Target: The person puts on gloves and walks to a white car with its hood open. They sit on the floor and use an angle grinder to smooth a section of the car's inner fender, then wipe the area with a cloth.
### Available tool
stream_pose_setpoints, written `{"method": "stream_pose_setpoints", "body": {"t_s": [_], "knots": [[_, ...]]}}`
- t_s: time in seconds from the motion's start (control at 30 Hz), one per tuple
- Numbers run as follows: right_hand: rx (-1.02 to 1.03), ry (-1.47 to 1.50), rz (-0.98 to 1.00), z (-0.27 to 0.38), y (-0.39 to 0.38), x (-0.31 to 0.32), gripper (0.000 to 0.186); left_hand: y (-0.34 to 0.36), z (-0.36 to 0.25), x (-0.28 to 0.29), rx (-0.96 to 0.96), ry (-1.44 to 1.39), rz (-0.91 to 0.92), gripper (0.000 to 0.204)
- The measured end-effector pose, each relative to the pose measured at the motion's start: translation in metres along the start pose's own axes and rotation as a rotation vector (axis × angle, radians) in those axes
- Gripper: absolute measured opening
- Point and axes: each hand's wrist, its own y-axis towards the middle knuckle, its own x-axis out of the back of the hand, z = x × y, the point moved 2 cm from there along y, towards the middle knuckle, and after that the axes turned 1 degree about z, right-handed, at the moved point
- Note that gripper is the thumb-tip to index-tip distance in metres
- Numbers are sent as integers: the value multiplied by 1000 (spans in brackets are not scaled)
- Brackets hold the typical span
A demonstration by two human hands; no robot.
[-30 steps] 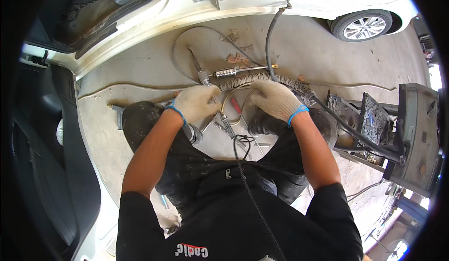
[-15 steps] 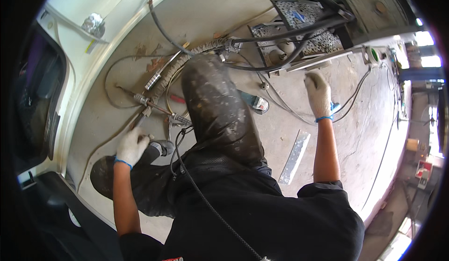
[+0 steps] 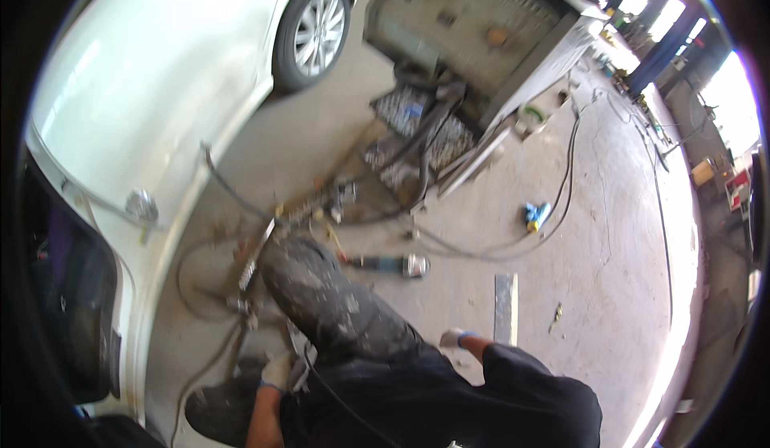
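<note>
My left hand [image 3: 277, 370], in a pale work glove, is low at the left beside my bent leg. It is near a greyish thing at my lap; blur hides its fingers and any contact. My right hand [image 3: 455, 338], gloved with a blue cuff, is close to my thigh, left of a flat metal strip [image 3: 504, 308] on the floor. Its fingers are too small and smeared to read. Past my knee [image 3: 301, 275] lies a teal angle grinder [image 3: 389, 264]. A metal rod tool with a coiled section [image 3: 250, 273] lies left of the knee.
A white car [image 3: 172, 55] with an open door edge stands at the left, its wheel [image 3: 314, 35] beyond. A worn metal cabinet [image 3: 481, 35] with perforated trays is ahead. Cables [image 3: 565, 183] cross the floor near a blue-and-yellow object [image 3: 536, 215].
The view has swung, bringing the car's wheel and more of the cabinet in. My right hand has come back from the cables toward my thigh. My left hand has drawn nearer my body.
</note>
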Motion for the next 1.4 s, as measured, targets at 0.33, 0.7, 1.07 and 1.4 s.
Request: {"method": "stream_pose_setpoints", "body": {"t_s": [0.33, 0.7, 1.07, 1.4], "knots": [[408, 119, -845, 99, -70, 295, 34, 4, -44, 38, -1, -8, 59, 44], [242, -121, -1955, 183, -425, 727, 63, 9, -5, 31, 115, 112, 65, 49], [140, 0, -1566, 138, -376, 844, 50, -2, -23, 46, 235, 66, 100, 49], [905, 459, -2351, 163, -474, 733, 36, -9, -86, 94, 102, 0, -234, 42]]}}
